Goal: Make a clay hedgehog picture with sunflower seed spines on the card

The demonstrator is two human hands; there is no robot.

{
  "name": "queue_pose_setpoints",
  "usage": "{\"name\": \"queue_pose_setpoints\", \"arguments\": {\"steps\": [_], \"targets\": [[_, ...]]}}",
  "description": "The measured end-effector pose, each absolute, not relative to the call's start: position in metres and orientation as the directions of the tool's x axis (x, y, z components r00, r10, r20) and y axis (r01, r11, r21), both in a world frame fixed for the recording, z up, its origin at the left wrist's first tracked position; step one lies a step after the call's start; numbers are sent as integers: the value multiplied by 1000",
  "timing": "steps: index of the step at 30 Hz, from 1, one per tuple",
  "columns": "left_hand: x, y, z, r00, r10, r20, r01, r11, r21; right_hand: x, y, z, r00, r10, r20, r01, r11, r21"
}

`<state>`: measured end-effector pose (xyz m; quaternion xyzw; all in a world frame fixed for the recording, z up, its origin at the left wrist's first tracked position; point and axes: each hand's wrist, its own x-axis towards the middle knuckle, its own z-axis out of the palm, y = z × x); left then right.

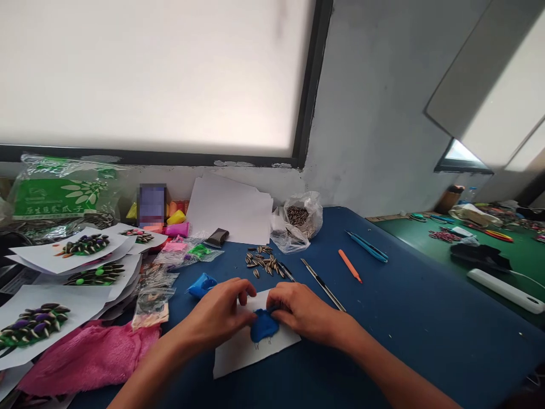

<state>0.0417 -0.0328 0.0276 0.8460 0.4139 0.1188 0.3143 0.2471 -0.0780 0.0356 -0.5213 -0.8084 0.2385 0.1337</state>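
A flattened patch of blue modelling clay (264,325) lies on a white sheet of paper (238,357), with small pencilled legs drawn below it. My left hand (225,309) is at the patch's left edge, its thumb touching the clay and its curled fingers apart from the thumb. At the upper right edge, my right hand (296,309) has its bent fingers and thumb closed on the clay; its fingertips are partly hidden. A blue clay packet (201,285) rests beyond my left hand. Loose striped sunflower seeds (264,262) are scattered beyond the paper.
To the right lie a craft knife (322,284), an orange pen (350,266) and blue tweezers (367,246). A plastic bag of seeds (298,218) stands near the wall. Finished seed pictures (34,326) and a pink cloth (91,358) crowd the left. Blank paper (230,207) leans at the back.
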Motion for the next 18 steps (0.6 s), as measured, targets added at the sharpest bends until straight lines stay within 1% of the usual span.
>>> {"name": "queue_pose_setpoints", "arguments": {"steps": [2,4,7,11,13,15,18], "targets": [[47,-34,26,629,777,37,600,-515,612,247,-78,34,-421,907,-25,780,347,-521],[53,-36,26,657,750,76,563,-555,612,247,-78,34,-422,906,-21,778,350,-522],[59,-41,25,679,733,32,559,-546,624,248,-78,36,-430,903,-22,770,354,-530],[61,-42,21,670,742,-5,605,-542,584,252,-81,40,-471,882,-27,746,382,-546],[61,-43,20,674,739,-17,607,-540,584,254,-82,41,-486,873,-29,742,395,-541],[61,-43,20,675,738,-9,598,-540,592,254,-82,40,-473,881,-25,758,393,-520],[60,-46,23,692,718,67,561,-594,577,252,-81,38,-451,892,-18,780,384,-493]]}}
